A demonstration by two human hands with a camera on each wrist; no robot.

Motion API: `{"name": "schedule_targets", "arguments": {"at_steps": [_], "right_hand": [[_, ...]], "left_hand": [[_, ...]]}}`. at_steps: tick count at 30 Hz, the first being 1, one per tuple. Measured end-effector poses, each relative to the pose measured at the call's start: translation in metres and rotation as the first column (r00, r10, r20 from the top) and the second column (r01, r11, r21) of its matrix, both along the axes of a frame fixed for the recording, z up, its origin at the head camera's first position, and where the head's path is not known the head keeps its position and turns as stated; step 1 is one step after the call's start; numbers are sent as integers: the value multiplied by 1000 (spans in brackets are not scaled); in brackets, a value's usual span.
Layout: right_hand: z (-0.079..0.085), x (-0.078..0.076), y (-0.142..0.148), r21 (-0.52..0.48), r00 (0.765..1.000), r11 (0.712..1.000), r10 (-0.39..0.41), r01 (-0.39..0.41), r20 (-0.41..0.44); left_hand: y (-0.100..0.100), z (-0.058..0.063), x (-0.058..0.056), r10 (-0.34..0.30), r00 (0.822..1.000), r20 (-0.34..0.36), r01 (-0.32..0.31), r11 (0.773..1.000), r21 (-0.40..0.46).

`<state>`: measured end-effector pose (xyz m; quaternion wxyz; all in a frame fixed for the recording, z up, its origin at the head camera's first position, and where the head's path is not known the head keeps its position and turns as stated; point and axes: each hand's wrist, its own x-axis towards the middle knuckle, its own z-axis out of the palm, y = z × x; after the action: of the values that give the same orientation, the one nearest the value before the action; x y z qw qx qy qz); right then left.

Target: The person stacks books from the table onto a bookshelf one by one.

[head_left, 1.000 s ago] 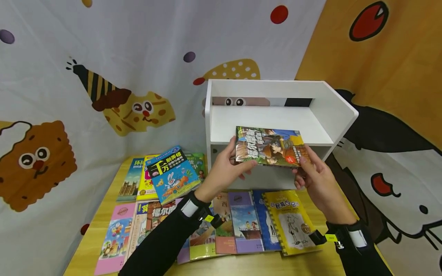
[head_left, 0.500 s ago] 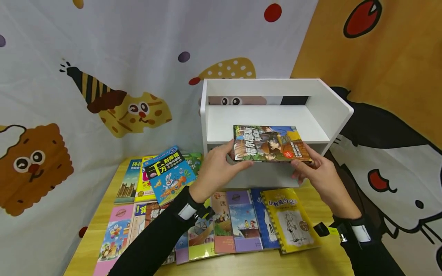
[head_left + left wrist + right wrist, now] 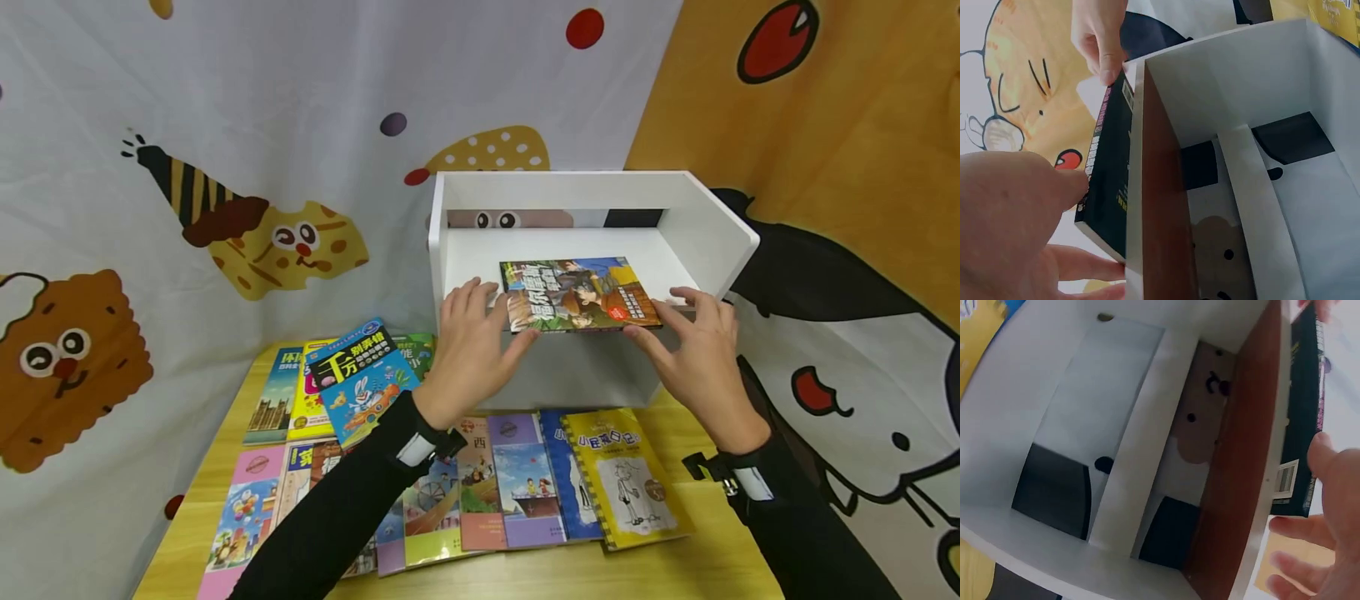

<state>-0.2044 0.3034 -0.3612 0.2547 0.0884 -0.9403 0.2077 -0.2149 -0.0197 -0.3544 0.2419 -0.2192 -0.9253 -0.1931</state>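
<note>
The white wall cloth [image 3: 330,83] carries printed cartoons, e.g. a brown biscuit [image 3: 71,367] at far L and a cheese [image 3: 288,250] w/ a striped hat [image 3: 187,192]; its neighbour at upper R is an orange cloth [image 3: 877,142]. On the wooden tbl [image 3: 540,579], a blue rabbit bk [image 3: 367,396] lies askew over other bks, and a yel. bk [image 3: 630,483] partly covers a blue bk [image 3: 572,492].

The worktop [image 3: 570,577] bears books [image 3: 528,492] near and left, a white shelf [image 3: 592,367] far right. Another book [image 3: 577,293] lies flat on the shelf.

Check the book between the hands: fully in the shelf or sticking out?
Sticking out: both wrist views show the underside of the book past the front edge of the white shelf.
</note>
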Motion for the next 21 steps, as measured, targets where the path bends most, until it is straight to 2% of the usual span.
{"name": "schedule_targets", "arguments": {"at_steps": [5, 10, 14, 21], "right_hand": [[3, -13, -1, 86, 999, 996, 28, -27, -17], [6, -30, -2, 109, 999, 993, 46, -45, -6], [7, -42, -4, 96, 998, 994, 51, -55, 44], [12, -55, -7, 67, 989, 997, 33, -43, 143]], "left_hand": [[2, 2, -10, -1, 1000, 1, 1, 1000, 27], [5, 1, -22, 21, 998, -51, -19, 998, 54], [9, 0, -33, 45, 996, -74, -40, 997, 64], [13, 0, -43, 74, 996, -44, -71, 995, 72]]}}
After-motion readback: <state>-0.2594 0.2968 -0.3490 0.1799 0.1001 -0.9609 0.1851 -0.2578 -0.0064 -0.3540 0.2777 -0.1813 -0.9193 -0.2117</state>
